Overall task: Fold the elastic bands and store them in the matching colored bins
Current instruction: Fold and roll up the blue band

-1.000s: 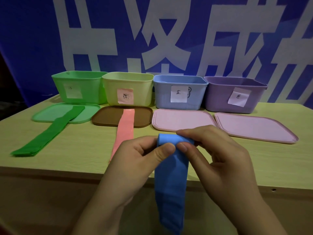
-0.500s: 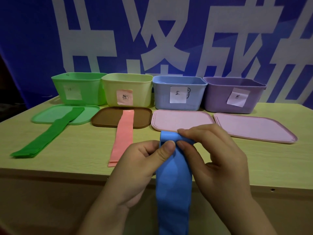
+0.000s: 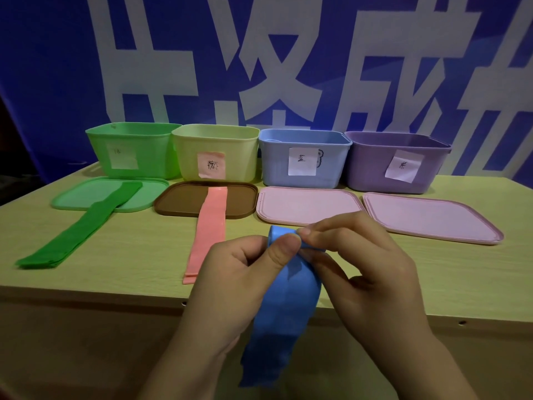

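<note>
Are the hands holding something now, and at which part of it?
Yes. The left hand and the right hand both pinch the blue band at its rolled top end; the rest hangs down in front of the table edge.

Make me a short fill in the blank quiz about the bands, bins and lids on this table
1. Both hands, the left hand and the right hand, pinch the ____ band.
2. The pink band has its far end on the ____ lid.
3. The green band has its far end on the ____ lid.
4. The number of open bins in the row is ____.

Missing words: blue; brown; green; four
</note>
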Action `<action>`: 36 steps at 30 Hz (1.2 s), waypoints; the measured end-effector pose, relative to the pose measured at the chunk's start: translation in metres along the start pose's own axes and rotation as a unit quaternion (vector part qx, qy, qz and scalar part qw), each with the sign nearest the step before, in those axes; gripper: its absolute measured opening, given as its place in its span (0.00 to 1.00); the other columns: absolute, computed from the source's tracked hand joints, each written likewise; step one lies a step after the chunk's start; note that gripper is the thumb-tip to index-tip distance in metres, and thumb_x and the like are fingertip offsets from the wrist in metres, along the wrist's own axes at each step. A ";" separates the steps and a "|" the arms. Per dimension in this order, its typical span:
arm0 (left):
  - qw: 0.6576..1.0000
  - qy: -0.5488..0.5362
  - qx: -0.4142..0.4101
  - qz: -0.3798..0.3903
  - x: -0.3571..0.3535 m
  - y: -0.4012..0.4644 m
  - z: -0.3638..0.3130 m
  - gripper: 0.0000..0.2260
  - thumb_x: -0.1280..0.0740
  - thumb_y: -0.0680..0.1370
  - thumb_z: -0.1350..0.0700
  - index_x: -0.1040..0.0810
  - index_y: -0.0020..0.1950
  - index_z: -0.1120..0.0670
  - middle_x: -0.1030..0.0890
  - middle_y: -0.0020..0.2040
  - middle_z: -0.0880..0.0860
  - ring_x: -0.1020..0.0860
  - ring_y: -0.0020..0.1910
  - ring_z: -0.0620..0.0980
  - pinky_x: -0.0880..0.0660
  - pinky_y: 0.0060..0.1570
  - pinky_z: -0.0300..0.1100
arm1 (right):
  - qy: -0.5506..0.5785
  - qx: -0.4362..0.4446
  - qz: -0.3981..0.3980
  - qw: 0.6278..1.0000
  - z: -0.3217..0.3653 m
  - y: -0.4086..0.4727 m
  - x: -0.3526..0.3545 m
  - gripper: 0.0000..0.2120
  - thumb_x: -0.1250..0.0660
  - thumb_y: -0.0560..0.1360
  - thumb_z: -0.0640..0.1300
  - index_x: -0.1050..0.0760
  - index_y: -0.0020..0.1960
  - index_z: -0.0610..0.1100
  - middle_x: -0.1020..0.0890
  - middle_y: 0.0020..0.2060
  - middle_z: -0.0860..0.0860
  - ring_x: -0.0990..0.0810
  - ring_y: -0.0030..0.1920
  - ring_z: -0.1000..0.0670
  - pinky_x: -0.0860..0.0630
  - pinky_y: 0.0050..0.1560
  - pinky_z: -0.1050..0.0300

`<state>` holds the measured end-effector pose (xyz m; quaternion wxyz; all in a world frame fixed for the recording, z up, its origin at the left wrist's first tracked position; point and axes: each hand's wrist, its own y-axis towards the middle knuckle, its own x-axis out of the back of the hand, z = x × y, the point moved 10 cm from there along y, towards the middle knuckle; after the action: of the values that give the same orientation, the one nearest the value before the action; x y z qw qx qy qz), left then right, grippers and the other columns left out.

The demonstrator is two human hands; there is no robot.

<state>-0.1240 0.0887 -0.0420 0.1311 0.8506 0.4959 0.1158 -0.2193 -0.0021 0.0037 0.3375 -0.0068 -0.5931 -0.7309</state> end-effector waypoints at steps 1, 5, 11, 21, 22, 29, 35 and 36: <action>1.000 0.000 0.001 0.000 0.000 -0.001 0.000 0.19 0.34 0.63 0.35 0.17 0.40 0.48 0.21 0.36 0.63 0.25 0.34 0.57 0.27 0.38 0.52 | 0.016 0.001 0.011 1.000 -0.001 0.001 -0.001 0.07 0.34 0.72 0.42 0.21 0.48 0.45 0.22 0.45 0.54 0.24 0.50 0.61 0.29 0.50 0.72; 0.999 -0.019 -0.005 0.031 0.000 -0.002 -0.004 0.14 0.34 0.61 0.40 0.16 0.43 0.41 0.15 0.39 0.52 0.18 0.41 0.50 0.22 0.46 0.49 | 0.163 -0.084 0.089 0.979 -0.014 0.001 -0.011 0.10 0.35 0.73 0.49 0.22 0.54 0.54 0.21 0.48 0.59 0.21 0.53 0.55 0.25 0.50 0.66; 0.997 -0.022 -0.013 0.075 -0.001 -0.004 -0.005 0.13 0.32 0.62 0.45 0.16 0.43 0.46 0.15 0.42 0.47 0.17 0.43 0.44 0.22 0.39 0.34 | 0.209 -0.173 0.127 0.954 -0.024 -0.004 -0.018 0.13 0.36 0.70 0.55 0.21 0.53 0.58 0.18 0.48 0.60 0.20 0.50 0.58 0.25 0.47 0.70; 0.995 -0.030 -0.023 0.097 -0.003 -0.003 -0.012 0.14 0.22 0.59 0.50 0.16 0.42 0.39 0.15 0.41 0.46 0.17 0.42 0.42 0.22 0.41 0.34 | 0.184 -0.130 0.102 0.969 -0.016 0.002 -0.006 0.12 0.34 0.70 0.50 0.19 0.53 0.55 0.17 0.46 0.59 0.20 0.49 0.57 0.26 0.46 0.69; 0.993 -0.045 -0.013 0.112 -0.004 -0.002 -0.010 0.16 0.19 0.57 0.50 0.16 0.43 0.40 0.14 0.42 0.47 0.17 0.43 0.43 0.22 0.41 0.34 | 0.182 -0.124 0.099 0.970 -0.014 0.003 -0.005 0.12 0.34 0.70 0.50 0.19 0.53 0.54 0.18 0.46 0.59 0.20 0.49 0.57 0.26 0.46 0.70; 0.956 -0.214 0.074 0.187 -0.013 0.003 0.010 0.29 0.18 0.53 0.49 0.17 0.50 0.58 0.17 0.49 0.58 0.18 0.46 0.54 0.21 0.41 0.42 | 0.249 -0.151 0.082 0.953 -0.020 0.007 -0.006 0.13 0.33 0.68 0.50 0.20 0.53 0.55 0.17 0.45 0.57 0.19 0.49 0.55 0.22 0.47 0.61; 0.938 -0.242 0.088 0.233 -0.024 -0.003 0.016 0.26 0.19 0.57 0.52 0.17 0.54 0.54 0.16 0.51 0.55 0.18 0.50 0.51 0.21 0.44 0.41 | 0.244 -0.140 0.067 0.957 -0.014 0.007 -0.001 0.11 0.33 0.69 0.48 0.19 0.51 0.54 0.18 0.46 0.59 0.19 0.50 0.56 0.23 0.47 0.65; 0.939 -0.232 0.089 0.236 -0.026 -0.003 0.017 0.24 0.19 0.58 0.53 0.17 0.53 0.53 0.16 0.50 0.54 0.18 0.50 0.51 0.21 0.45 0.42 | 0.240 -0.136 0.062 0.959 -0.013 0.006 0.001 0.12 0.33 0.69 0.48 0.20 0.52 0.54 0.18 0.46 0.59 0.20 0.50 0.56 0.23 0.47 0.65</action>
<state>-0.1335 0.0660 -0.0612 0.1355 0.9545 0.2451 -0.1019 -0.2114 -0.0144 0.0056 0.5107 0.0862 -0.3879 -0.7624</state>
